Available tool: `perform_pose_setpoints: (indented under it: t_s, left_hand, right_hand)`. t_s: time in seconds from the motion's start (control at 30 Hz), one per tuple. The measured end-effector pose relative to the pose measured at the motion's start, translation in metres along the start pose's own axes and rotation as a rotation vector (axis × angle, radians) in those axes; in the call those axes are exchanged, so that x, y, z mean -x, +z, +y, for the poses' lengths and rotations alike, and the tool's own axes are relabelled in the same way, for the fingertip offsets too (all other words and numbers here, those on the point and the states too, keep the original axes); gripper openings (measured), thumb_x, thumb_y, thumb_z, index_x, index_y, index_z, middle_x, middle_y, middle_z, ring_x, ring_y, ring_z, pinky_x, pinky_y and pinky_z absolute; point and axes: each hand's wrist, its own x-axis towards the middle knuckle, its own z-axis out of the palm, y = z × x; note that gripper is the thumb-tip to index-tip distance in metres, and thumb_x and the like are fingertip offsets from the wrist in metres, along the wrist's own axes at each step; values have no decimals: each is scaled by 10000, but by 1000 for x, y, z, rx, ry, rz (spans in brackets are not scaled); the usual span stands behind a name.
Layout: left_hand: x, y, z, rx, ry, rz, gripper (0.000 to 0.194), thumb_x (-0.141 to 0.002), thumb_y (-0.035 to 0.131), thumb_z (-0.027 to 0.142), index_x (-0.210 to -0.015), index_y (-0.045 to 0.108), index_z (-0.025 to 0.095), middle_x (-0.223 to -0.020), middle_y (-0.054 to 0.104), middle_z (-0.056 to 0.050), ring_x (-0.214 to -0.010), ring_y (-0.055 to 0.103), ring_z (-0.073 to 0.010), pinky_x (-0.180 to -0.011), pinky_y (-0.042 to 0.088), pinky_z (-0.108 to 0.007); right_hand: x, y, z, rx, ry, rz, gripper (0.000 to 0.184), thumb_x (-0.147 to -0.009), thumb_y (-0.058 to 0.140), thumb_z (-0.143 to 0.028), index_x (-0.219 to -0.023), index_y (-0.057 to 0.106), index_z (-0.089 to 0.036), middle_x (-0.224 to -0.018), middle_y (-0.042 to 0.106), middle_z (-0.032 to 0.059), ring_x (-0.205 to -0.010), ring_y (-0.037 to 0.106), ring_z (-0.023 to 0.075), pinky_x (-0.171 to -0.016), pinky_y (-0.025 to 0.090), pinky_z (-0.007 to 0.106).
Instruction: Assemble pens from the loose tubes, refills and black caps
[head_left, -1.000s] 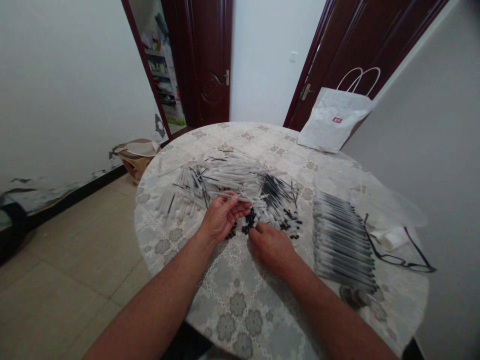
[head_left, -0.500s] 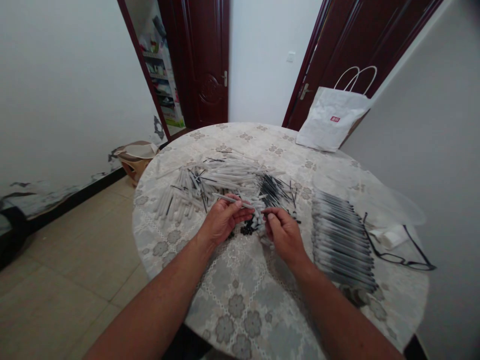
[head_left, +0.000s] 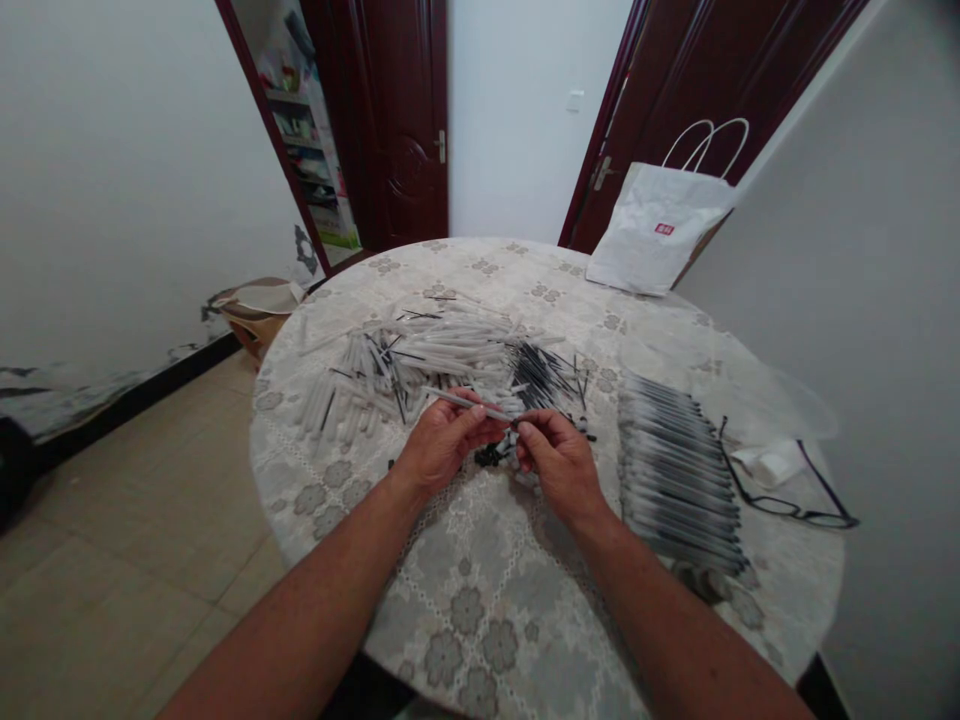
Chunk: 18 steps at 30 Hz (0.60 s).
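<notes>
My left hand pinches a slim white pen barrel that slants up to the left, just above a round table. My right hand is closed at the barrel's right end, its fingertips pinching something small and dark that I cannot make out. Under both hands lie small black caps. Beyond them spreads a heap of loose white barrels and thin black refills.
A neat row of assembled pens lies right of my hands. Black-framed glasses and a clear plastic bag sit further right. A white paper bag leans at the back. A basket stands on the tiled floor.
My right hand rose from the black caps on the table and came up to the right end of the barrel held in my left hand. The view tilted slightly.
</notes>
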Motion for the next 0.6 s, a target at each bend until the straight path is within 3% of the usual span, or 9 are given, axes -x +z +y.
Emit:
perform_pose_setpoints:
  t_s: [0.37,0.6]
  left_hand:
    - [-2,0,-2,-97,17,-12,291,-781,821,305,-938,629,153,-977,757,-80,-841,739,-202,-827,597,-368]
    - [-3,-3,-4,-105,0,24,340,-761,836,338,-952,619,159,-920,762,-82,-828,746,-221,-799,607,-380]
  right_hand:
    - [0,-1,-2,36,-3,4,239,-889,686,-412,-999,659,-202,-658,623,-36,-512,545,98,-486,451,219]
    - [4,-1,-6,214,-96,36,223,-871,691,-378,-1008,696,-202,-711,643,-14,-591,567,126,-549,461,244]
